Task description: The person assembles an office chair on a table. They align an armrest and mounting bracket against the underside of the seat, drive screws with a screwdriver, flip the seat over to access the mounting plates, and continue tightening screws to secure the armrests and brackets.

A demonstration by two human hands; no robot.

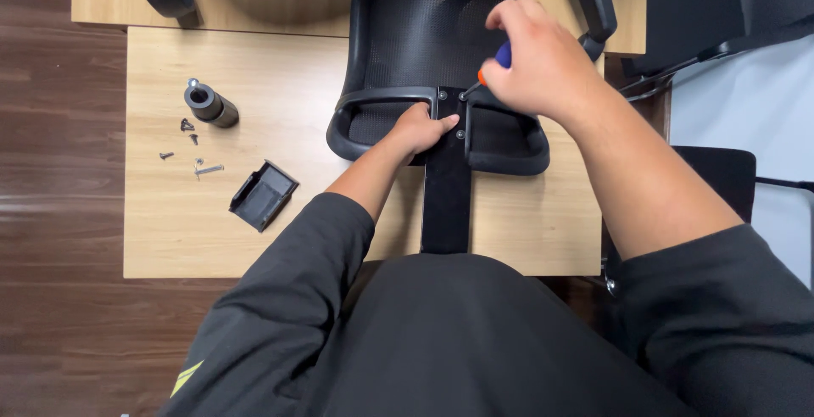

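Dark sleeves [339, 332] fill the bottom of the view, both forearms reaching forward over a light wooden table [170, 230]. On the table lies a black mesh chair back [424, 35], with a flat black bracket [446, 205] running from its lower frame toward the person. The left hand [420, 128] rests on the top of the bracket, fingers pressed flat where it meets the frame, its grip loose and wrapped round nothing. The right hand [543, 61] is closed tight round a screwdriver [492, 65] with a blue and orange handle, the tip slanting down to the bracket just beside the left fingertips. Well to the left on the table sit a short black cylinder [209, 103], a few loose screws [197, 154] and a small black plastic cover [263, 195]. Dark wood floor [51, 171] shows beyond the table.
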